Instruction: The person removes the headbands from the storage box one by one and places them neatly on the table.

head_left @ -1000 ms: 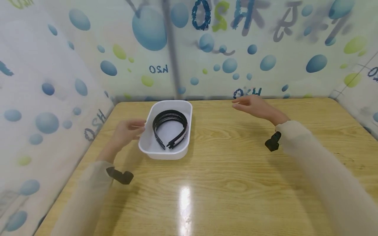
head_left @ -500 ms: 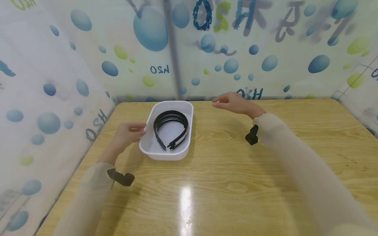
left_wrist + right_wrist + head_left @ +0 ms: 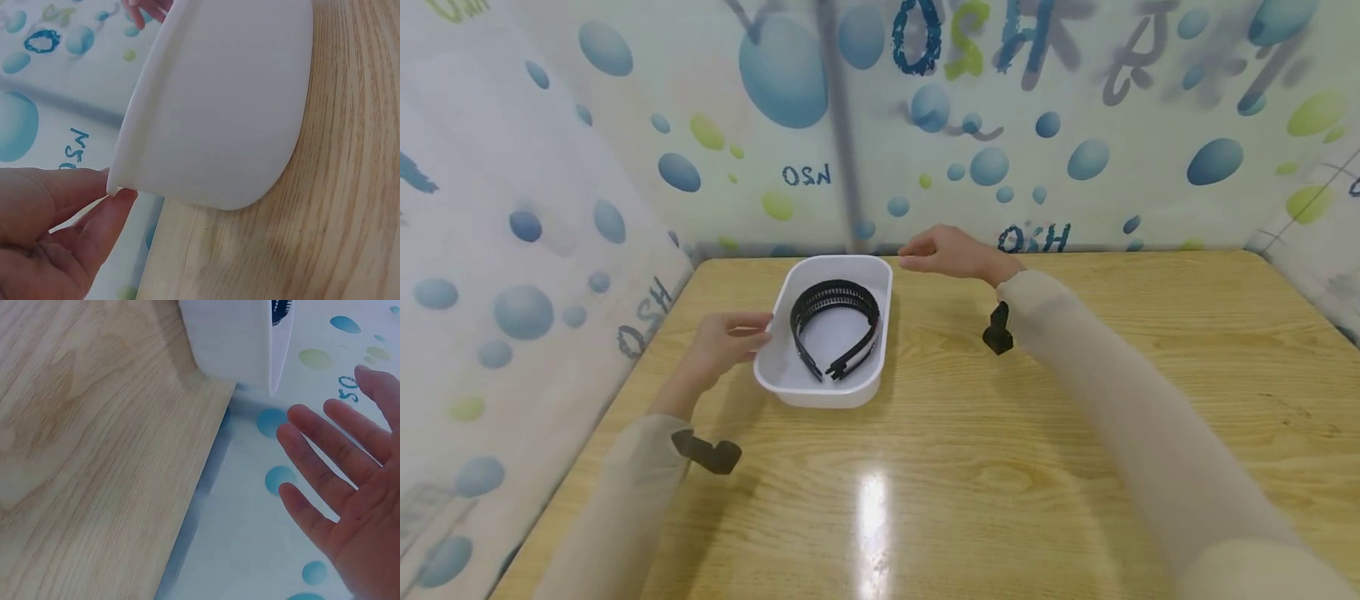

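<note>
A white plastic basin (image 3: 822, 397) with rounded corners stands at the back left of the table. Inside it lie black headbands (image 3: 833, 293) with toothed inner sides, nested so that I cannot tell how many there are. My left hand (image 3: 715, 346) pinches the basin's left rim; the left wrist view shows thumb and fingertips on either side of the lip (image 3: 113, 187). Just beyond the basin's far right corner hovers my right hand (image 3: 953, 252). In the right wrist view its fingers (image 3: 322, 440) are spread, apart from the basin, and hold nothing.
The wood-grain table (image 3: 1037, 467) ends at a patterned curtain-like wall (image 3: 700, 92) behind, with similar walls left and right. Dark wrist devices sit on both sleeves. Light glares off the table's front middle.
My right hand has moved left across the back of the table, close to the basin's far right corner. My left hand stays at the left rim; basin and headbands have not moved.
</note>
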A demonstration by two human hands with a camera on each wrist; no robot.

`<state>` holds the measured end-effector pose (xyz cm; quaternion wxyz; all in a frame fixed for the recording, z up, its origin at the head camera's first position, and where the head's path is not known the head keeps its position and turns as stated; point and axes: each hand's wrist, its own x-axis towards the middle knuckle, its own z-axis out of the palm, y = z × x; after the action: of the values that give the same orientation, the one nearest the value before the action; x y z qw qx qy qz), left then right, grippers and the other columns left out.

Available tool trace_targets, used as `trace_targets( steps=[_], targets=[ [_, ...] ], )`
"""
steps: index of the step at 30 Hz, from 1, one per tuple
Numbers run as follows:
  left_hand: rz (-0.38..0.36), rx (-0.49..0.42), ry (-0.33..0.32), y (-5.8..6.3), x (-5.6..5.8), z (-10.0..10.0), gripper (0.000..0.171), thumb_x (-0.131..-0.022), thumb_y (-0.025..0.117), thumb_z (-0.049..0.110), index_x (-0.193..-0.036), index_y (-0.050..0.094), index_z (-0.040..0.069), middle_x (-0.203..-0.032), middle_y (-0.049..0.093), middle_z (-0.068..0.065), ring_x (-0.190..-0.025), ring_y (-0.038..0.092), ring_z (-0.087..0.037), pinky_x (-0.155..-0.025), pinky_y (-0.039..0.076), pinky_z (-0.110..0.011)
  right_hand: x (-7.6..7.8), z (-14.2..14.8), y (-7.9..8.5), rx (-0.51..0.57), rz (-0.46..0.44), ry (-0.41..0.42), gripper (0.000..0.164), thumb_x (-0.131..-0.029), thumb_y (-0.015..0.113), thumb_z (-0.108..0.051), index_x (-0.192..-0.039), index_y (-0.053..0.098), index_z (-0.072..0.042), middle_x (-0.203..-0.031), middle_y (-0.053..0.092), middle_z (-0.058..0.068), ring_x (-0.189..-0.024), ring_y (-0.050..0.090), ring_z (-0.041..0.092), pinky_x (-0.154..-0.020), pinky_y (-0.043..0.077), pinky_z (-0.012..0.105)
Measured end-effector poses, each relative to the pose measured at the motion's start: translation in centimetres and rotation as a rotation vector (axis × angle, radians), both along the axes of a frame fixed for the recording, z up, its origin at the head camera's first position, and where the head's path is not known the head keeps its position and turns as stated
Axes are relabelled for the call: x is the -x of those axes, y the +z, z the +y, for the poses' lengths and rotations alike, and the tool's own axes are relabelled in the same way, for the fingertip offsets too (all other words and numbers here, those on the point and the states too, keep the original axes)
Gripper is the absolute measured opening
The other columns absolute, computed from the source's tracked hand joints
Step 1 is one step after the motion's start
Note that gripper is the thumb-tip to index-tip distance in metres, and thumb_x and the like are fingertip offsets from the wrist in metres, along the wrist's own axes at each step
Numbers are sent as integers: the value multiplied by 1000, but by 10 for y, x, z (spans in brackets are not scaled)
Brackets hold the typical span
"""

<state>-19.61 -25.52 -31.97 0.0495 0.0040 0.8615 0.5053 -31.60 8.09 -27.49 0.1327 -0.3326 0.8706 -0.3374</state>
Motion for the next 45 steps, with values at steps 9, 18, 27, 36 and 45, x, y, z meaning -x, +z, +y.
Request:
trace_targets(
  steps=[9, 18, 27, 36, 45],
  targets=[
    [4, -29, -5, -3, 1, 0, 39, -88, 58, -1, -124, 49, -12, -125, 49, -29, -113, 50, -38, -81, 54, -32, 8, -37, 0, -25, -14, 49, 40, -88, 62, -23, -122, 58, -1, -112, 62, 12, -103, 56, 21, -91, 46, 35],
    [-6, -45, 1, -3, 4, -3, 38, -88, 58, -1, -124, 50, -10, -126, 50, -27, -113, 50, -37, -77, 55, -29, 16, -67, 4, -63, 14, 96, 38, -87, 63, -18, -120, 58, 1, -110, 63, 14, -100, 58, 21, -88, 48, 31],
    [-11, -41, -5, -5, 5, -4, 38, -88, 58, 0, -124, 50, -11, -126, 50, -26, -113, 51, -36, -78, 55, -30, 21, -88, 0, -129, 7, 102, 39, -85, 66, -14, -121, 58, -1, -111, 62, 14, -100, 58, 21, -85, 50, 29],
    [-21, -18, -11, -3, 4, -4, 38, -89, 58, 3, -125, 50, -8, -127, 49, -25, -114, 50, -35, -79, 54, -29, 21, -97, -8, -156, -14, 75, 34, -85, 65, -7, -118, 60, -2, -113, 61, 14, -103, 57, 23, -85, 50, 29],
    [-18, -17, -13, -3, 4, -4, 38, -89, 58, 1, -124, 51, -9, -127, 50, -24, -113, 51, -35, -78, 54, -29, 25, -102, -15, -169, -35, 59, 34, -85, 65, -5, -118, 61, -3, -110, 62, 12, -99, 57, 21, -83, 51, 29]
  ],
)
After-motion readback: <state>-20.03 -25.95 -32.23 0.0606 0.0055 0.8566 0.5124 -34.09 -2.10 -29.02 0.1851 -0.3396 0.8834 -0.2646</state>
